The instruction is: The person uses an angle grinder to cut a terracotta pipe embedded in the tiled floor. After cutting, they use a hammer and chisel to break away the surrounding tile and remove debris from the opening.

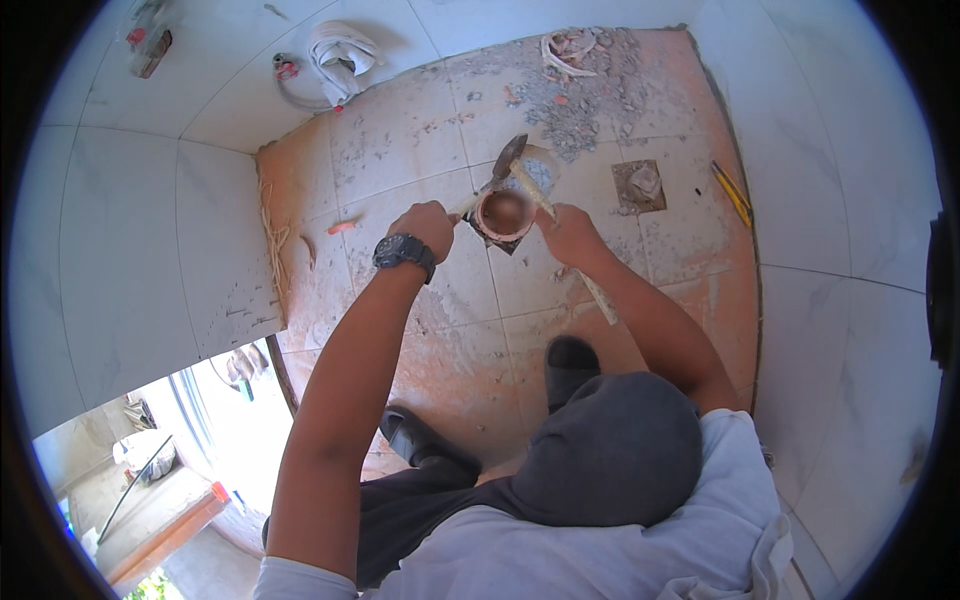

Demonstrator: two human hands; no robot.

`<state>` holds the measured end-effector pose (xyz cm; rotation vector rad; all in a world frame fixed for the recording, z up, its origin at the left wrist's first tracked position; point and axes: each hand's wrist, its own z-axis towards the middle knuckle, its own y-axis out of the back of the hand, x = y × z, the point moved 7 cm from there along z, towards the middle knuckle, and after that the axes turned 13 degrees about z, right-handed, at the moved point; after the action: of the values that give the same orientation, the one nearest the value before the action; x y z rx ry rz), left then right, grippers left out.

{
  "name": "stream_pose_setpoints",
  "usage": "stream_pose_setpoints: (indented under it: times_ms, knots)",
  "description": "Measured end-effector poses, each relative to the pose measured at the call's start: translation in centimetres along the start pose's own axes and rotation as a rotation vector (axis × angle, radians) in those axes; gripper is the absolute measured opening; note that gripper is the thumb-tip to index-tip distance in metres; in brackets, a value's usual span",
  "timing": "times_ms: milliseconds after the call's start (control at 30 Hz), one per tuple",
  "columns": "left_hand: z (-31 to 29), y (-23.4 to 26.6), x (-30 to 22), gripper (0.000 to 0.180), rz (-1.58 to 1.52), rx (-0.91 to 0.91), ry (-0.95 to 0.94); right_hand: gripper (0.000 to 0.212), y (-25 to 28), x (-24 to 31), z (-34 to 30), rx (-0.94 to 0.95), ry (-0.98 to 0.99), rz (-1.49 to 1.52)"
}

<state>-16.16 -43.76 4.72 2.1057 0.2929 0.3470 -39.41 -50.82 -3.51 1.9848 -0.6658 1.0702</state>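
Observation:
My left hand (428, 232), with a dark watch at the wrist, is closed on the pale handle of a small trowel. The dark trowel blade (510, 158) points away, past the far side of an orange-pink pipe opening (503, 217). My right hand (574, 238) is closed on what looks like a hammer; its pale, crusted head (532, 188) crosses the pipe's right rim, and its light handle (600, 298) runs out below the hand. The pipe stands in a square cut-out in the tiled floor. Inside it looks brown and blurred. Behind lies a pale round patch (538, 172).
Grey rubble (590, 100) and a torn pale wrapping (570, 52) lie at the far wall. A square drain hole (639, 186) holds a crumpled lump. Yellow-handled tool (733, 194) by the right wall; red scrap (342, 227) at left. My slippered feet (571, 366) stand close behind. A doorway opens lower left.

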Motion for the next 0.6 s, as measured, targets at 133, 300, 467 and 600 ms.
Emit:
stream_pose_setpoints:
  times_ms: [133, 300, 467, 600]
  knots:
    - [0.4, -1.1, 0.2, 0.049, -0.054, 0.013, -0.003, 0.069, 0.9, 0.3, -0.1, -0.029, 0.044, -0.029]
    - [0.0, -2.2, 0.1, 0.048, -0.084, 0.040, 0.006, 0.069, 0.8, 1.1, -0.2, -0.052, 0.090, -0.021]
    - [-0.4, -2.2, 0.1, 0.047, -0.090, -0.011, 0.006, 0.069, 0.5, 2.3, -0.1, -0.071, 0.139, -0.004]
    - [-0.1, -2.8, 0.6, 0.048, -0.106, 0.006, -0.001, 0.068, 0.4, 3.1, -0.2, -0.031, 0.111, 0.004]
